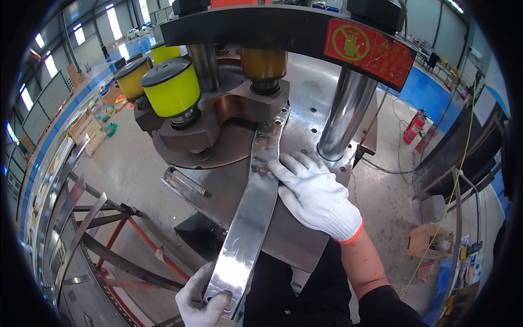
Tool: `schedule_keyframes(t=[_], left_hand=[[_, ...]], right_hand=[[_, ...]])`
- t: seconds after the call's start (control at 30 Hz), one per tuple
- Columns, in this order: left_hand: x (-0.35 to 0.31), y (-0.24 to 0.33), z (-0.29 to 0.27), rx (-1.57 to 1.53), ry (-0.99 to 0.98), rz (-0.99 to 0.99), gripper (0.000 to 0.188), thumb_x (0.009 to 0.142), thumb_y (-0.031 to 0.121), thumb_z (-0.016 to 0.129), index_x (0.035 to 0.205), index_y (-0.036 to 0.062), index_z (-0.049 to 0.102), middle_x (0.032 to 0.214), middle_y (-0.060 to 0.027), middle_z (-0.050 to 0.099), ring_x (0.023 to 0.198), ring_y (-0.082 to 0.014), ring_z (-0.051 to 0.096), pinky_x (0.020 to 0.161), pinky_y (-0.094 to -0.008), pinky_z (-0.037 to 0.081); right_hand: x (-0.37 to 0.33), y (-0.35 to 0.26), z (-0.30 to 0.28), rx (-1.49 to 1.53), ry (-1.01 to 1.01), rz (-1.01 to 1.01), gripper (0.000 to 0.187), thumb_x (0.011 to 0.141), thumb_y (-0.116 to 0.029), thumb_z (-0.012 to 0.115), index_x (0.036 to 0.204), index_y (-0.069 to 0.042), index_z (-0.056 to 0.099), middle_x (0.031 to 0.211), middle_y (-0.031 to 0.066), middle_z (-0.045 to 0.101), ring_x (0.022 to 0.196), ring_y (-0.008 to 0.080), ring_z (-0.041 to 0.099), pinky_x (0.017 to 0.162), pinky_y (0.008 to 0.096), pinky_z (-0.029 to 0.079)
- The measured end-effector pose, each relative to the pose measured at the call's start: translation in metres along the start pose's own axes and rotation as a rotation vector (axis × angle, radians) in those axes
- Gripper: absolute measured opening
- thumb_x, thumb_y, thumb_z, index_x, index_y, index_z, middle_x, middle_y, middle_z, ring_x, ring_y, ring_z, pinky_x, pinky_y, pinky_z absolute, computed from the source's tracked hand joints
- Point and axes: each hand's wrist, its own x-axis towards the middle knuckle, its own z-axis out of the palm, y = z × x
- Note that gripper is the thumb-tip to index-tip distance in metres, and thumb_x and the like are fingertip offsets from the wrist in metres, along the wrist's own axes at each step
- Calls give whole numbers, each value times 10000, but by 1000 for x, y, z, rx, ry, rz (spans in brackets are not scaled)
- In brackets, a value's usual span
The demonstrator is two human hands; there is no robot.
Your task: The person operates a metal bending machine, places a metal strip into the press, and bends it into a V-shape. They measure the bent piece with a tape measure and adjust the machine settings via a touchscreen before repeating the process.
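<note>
A long, shiny flat metal strip runs from near my body up into a heavy press-like machine. Its near end has a hole, and its far end, with several small holes, lies beside the machine's dark clamp block. My left hand, in a white knit glove, grips the near end with the thumb on top. My right hand, gloved the same with an orange cuff, rests with fingers stretched out over the machine's metal bed. Its fingertips touch the strip's right edge around the middle.
A polished steel column rises just beyond my right hand. Overhead spans a dark beam with a red warning label. Lime-topped cylinders stand at left. A rack holds curved metal strips. Right: fire extinguisher, wooden crate.
</note>
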Motion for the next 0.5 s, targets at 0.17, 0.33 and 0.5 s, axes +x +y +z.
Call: schedule_keyframes(t=[0.17,0.33,0.5], left_hand=[[2,2,-2,59,-17,-12,708,718,98,802,1326,-195,587,1187,-285,720,1136,-306,720,1074,-410,507],[-5,-11,-8,24,-53,61,713,853,132,856,1432,-137,539,1356,-209,662,1220,-264,653,1033,-368,524],[-6,-11,-6,25,-35,52,702,849,128,855,1422,-138,548,1348,-209,666,1205,-262,658,1036,-370,522]], right_hand=[[1,0,1,-5,23,-12,425,952,-184,615,1347,-29,609,1306,184,630,1235,374,601,1096,505,450],[0,0,1,2,16,-7,423,949,-178,615,1345,-28,610,1305,186,628,1234,370,602,1100,500,450],[0,2,1,21,26,-13,420,946,-172,615,1341,-30,612,1301,180,624,1222,365,602,1099,497,450]])
